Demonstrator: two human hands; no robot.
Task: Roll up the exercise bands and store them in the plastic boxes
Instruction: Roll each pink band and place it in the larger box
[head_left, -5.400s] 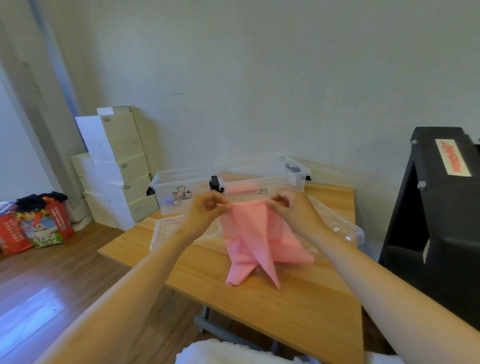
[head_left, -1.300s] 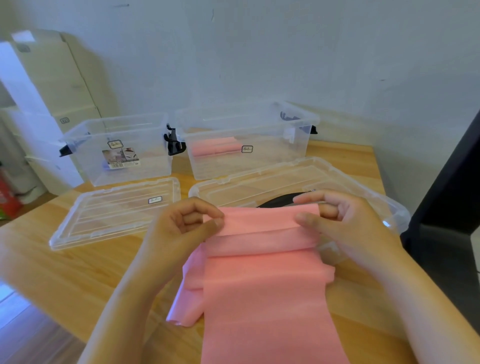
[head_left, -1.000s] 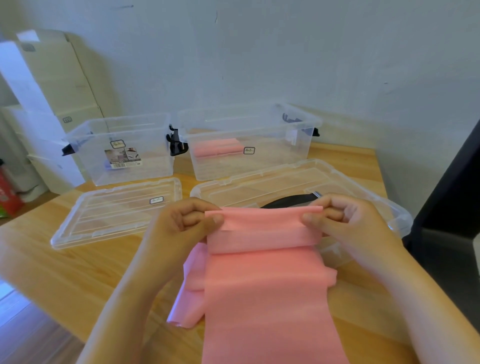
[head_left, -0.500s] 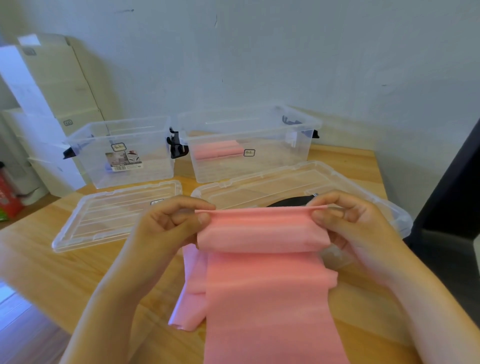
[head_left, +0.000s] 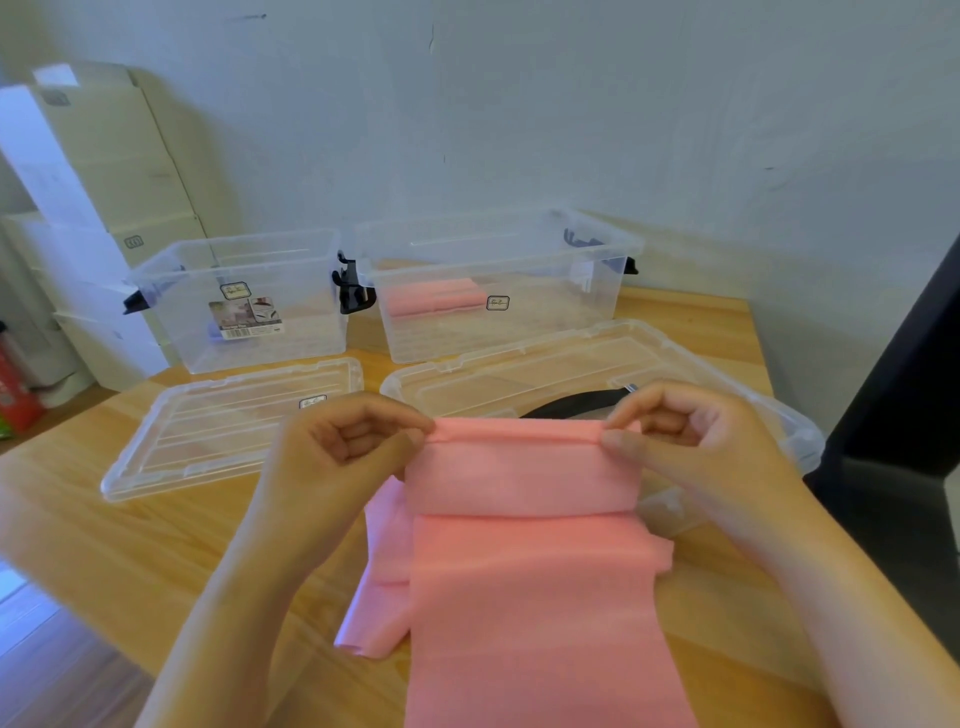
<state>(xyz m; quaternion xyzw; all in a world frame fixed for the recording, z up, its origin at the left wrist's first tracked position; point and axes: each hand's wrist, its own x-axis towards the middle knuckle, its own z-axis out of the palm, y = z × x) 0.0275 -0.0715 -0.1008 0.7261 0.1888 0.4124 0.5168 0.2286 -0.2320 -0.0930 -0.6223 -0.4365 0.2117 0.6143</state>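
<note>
Currently left hand (head_left: 343, 447) and right hand (head_left: 685, 436) each pinch a top corner of the pink band (head_left: 524, 571), folded over between them; its tail runs off frame below. Black item (head_left: 571, 404) beyond it is mostly hidden.

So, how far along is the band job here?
Done: one rolled band lies in the right box. In hand: the left hand and right hand pinch the top of a second band, rolled only a turn or two; the rest hangs loose. Left: finish rolling, box it, then probably the black strap on the lid.
</note>
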